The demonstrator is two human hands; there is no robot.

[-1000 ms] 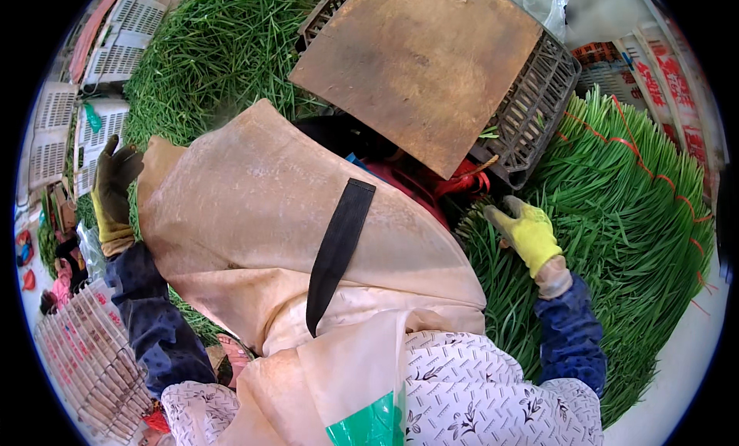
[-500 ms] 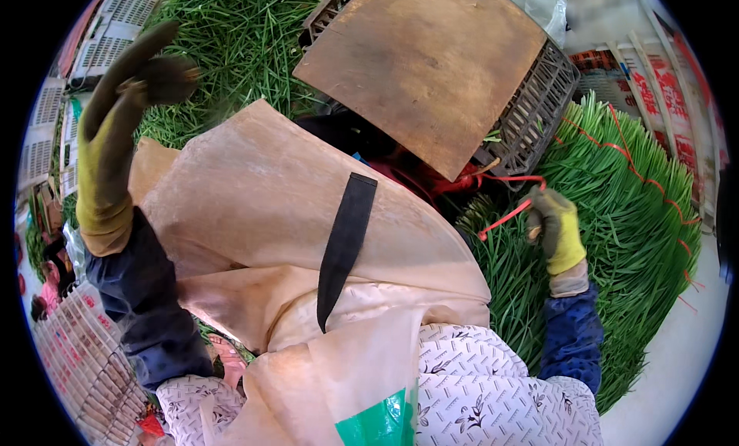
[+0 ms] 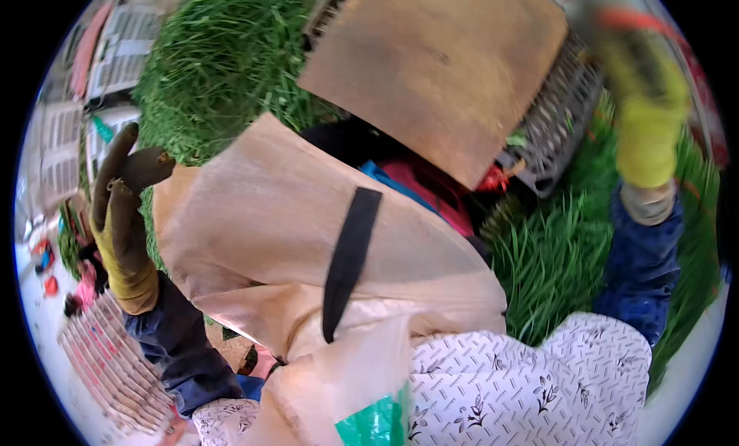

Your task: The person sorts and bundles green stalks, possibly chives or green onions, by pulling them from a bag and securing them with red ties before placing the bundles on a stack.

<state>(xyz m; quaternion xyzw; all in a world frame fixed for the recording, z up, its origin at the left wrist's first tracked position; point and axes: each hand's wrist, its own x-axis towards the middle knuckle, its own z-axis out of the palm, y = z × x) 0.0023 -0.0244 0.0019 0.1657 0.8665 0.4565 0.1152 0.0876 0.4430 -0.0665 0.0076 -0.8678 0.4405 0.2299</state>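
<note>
My left hand (image 3: 127, 207), in a yellow glove with a dark grip coating, is raised at the left with fingers apart and nothing in it. Beside it lies a heap of loose green leafy stalks (image 3: 223, 61). At the upper right, my gloved right hand (image 3: 643, 92) is smeared by motion, and a red tie (image 3: 643, 20) runs from its closed fingers. Below that hand stands a large bundle of long green stalks (image 3: 554, 261), partly covered by my arm. A tan plastic apron (image 3: 308, 223) with a black strap (image 3: 352, 253) covers my lap.
A worn brown board (image 3: 439, 69) rests on a dark plastic crate (image 3: 558, 123) ahead of me. More red ties (image 3: 493, 178) lie by the board's near corner. White slotted crates (image 3: 123, 50) stand at the far left, and a pale slatted stack (image 3: 115, 361) lies at the lower left.
My right hand has swung up and to the right, carrying the red tie from beside the board to the upper right. My left hand has dropped lower, still spread. The view has shifted slightly.
</note>
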